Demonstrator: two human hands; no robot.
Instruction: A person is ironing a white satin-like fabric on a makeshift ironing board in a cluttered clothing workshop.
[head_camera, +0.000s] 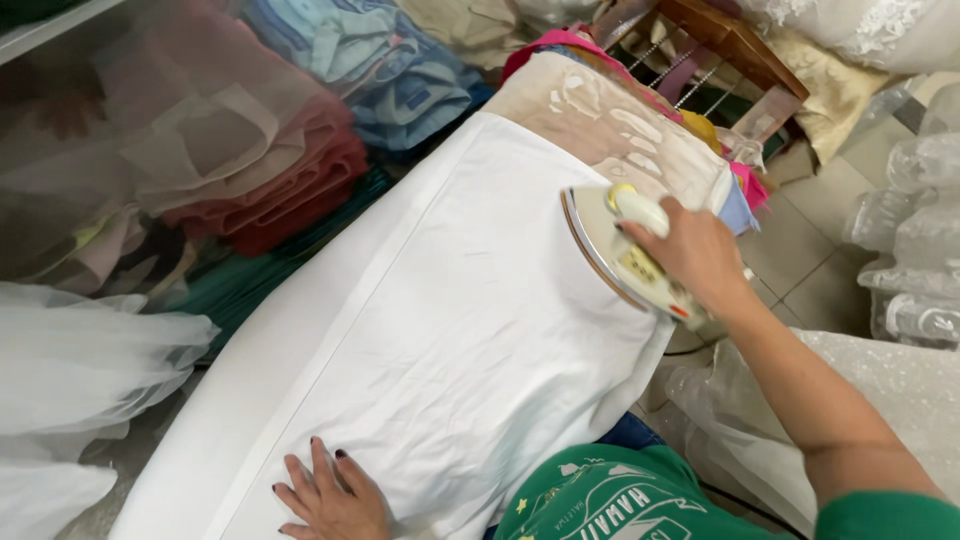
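Note:
A large white cloth (430, 330) lies spread over an ironing board whose beige padded end (590, 120) shows at the far side. My right hand (695, 250) grips the handle of a pale cream iron (615, 245) that rests on the cloth's right edge, near the far end. At the near end of the cloth my left hand (330, 495) lies flat with fingers spread, pressing the fabric down. A seam line runs the length of the cloth on its left side.
Folded red, pink and blue fabrics (260, 150) are stacked under clear plastic to the left. White tulle (70, 370) lies at lower left. A wooden rack (730, 45) stands at the far right, with plastic-wrapped items (915, 230) and tiled floor (800, 260) beyond.

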